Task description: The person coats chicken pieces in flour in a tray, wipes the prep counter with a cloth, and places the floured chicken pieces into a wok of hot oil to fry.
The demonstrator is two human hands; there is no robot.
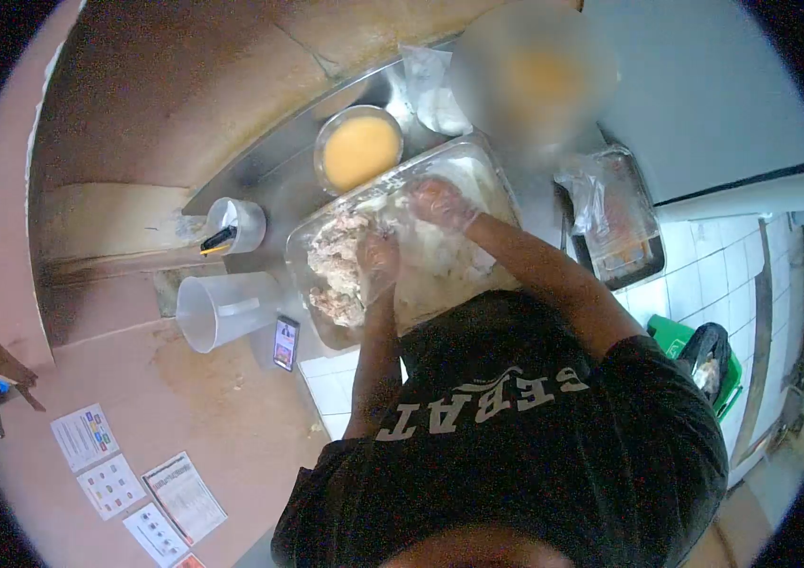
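A large clear tub [506,180] holds white flour [468,175] on its right side and a heap of flour-coated pieces, likely meat, [334,260] on its left. My left hand [378,257], in a thin clear plastic glove, is against the right edge of the heap with its fingers curled. My right hand [442,201], gloved the same way, is low over the flour near the far side of the tub. Its fingers are bent inward. What lies inside either hand is too hidden and white with flour to make out.
Beyond the tub stands a bowl of yellow-orange liquid [361,150] beside a plastic bag [435,90]. At left are a small container [236,225], a clear jug [217,310] and a phone [285,343]. A plastic-covered tray [615,218] and green bin [672,336] are at right.
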